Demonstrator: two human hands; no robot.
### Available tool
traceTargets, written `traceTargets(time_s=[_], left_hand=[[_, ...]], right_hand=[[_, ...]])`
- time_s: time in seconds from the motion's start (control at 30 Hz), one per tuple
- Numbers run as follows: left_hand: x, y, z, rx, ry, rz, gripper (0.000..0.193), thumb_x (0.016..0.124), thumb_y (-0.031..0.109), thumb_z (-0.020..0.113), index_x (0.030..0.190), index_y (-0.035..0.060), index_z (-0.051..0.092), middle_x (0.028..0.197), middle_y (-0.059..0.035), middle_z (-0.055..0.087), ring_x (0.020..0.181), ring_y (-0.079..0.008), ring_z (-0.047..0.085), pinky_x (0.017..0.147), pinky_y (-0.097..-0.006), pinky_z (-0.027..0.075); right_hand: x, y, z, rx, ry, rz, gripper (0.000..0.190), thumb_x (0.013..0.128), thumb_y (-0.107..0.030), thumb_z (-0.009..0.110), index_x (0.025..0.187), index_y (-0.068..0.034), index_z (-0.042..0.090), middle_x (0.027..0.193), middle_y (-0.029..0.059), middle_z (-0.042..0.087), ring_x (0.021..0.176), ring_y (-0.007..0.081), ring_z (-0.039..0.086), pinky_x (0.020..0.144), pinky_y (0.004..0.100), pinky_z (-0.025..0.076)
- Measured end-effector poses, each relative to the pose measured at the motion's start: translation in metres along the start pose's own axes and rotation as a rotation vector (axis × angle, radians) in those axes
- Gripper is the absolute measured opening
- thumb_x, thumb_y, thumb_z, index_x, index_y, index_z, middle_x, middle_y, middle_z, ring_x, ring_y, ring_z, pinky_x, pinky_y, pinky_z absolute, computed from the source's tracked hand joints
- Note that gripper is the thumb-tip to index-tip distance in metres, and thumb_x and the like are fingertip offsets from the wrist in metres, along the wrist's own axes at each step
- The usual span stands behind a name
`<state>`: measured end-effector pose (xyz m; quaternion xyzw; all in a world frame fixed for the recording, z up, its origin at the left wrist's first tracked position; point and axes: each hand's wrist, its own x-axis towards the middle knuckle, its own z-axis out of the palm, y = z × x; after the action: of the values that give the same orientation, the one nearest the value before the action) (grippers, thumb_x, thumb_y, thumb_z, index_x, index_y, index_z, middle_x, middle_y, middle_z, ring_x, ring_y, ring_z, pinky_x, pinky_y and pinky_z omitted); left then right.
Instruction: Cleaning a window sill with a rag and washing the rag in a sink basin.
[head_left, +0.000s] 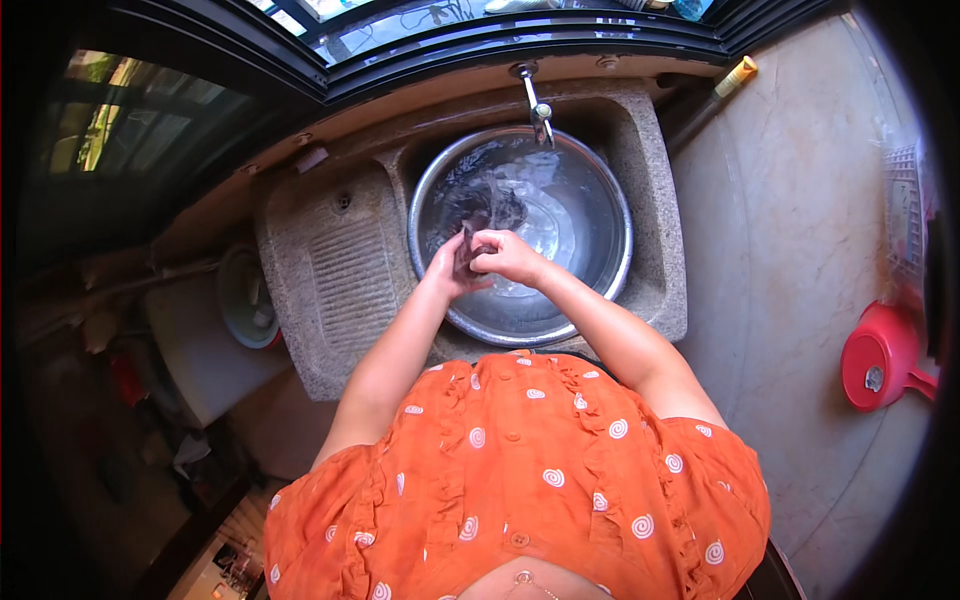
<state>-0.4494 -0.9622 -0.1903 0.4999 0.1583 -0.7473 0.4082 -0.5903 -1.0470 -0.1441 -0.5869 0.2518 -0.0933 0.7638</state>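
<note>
A large round metal basin (592, 277) holding water sits in the right bowl of a stone laundry sink (664, 247). Over the basin's left part, my left hand (452, 271) and my right hand (508, 257) grip a dark, wet, thin cloth (466, 244) between them. Part of the dark fabric hangs or floats in the water beyond my fingers. A metal faucet (541, 112) juts over the basin's far rim. Whether water runs from it is hard to tell.
Left of the basin is the sink's ribbed washboard (352, 277). A pink plastic dipper (877, 356) and a plastic basket (904, 210) stand at the right. A yellow-ended handle (739, 75) leans behind the sink. Another basin (247, 300) sits far left.
</note>
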Motion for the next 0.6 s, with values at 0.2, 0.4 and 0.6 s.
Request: traceTargets(time_s=[0.2, 0.4, 0.6], left_hand=[[0.000, 0.003, 0.026, -0.226, -0.146, 0.179, 0.032, 0.089, 0.022, 0.043, 0.111, 0.0039, 0.058, 0.105, -0.0111, 0.064, 0.093, -0.0242, 0.062, 0.081, -0.0384, 0.050], [-0.019, 0.007, 0.037, -0.241, -0.428, 0.063, 0.032, 0.086, 0.022, 0.046, 0.110, 0.0048, 0.059, 0.103, -0.0099, 0.064, 0.094, -0.0241, 0.062, 0.086, -0.0391, 0.049], [-0.037, 0.004, 0.033, -0.117, -0.345, 0.247, 0.066, 0.080, 0.053, 0.061, 0.130, 0.0139, 0.043, 0.125, -0.0102, 0.053, 0.106, -0.0269, 0.057, 0.091, -0.0463, 0.046]], right_hand=[[0.017, 0.023, -0.027, 0.403, 0.657, -0.052, 0.017, 0.081, -0.017, 0.063, 0.091, -0.005, 0.058, 0.084, 0.0061, 0.061, 0.076, 0.0150, 0.058, 0.074, 0.0295, 0.047], [0.022, 0.000, -0.014, 1.210, 0.202, 0.175, 0.029, 0.084, -0.035, 0.065, 0.090, -0.008, 0.057, 0.086, 0.0081, 0.062, 0.082, 0.0216, 0.063, 0.079, 0.0349, 0.051], [0.041, -0.006, -0.003, 0.439, 0.487, -0.099, 0.018, 0.071, -0.002, 0.067, 0.080, -0.007, 0.052, 0.080, 0.0038, 0.056, 0.074, 0.0101, 0.054, 0.063, 0.0264, 0.046]])
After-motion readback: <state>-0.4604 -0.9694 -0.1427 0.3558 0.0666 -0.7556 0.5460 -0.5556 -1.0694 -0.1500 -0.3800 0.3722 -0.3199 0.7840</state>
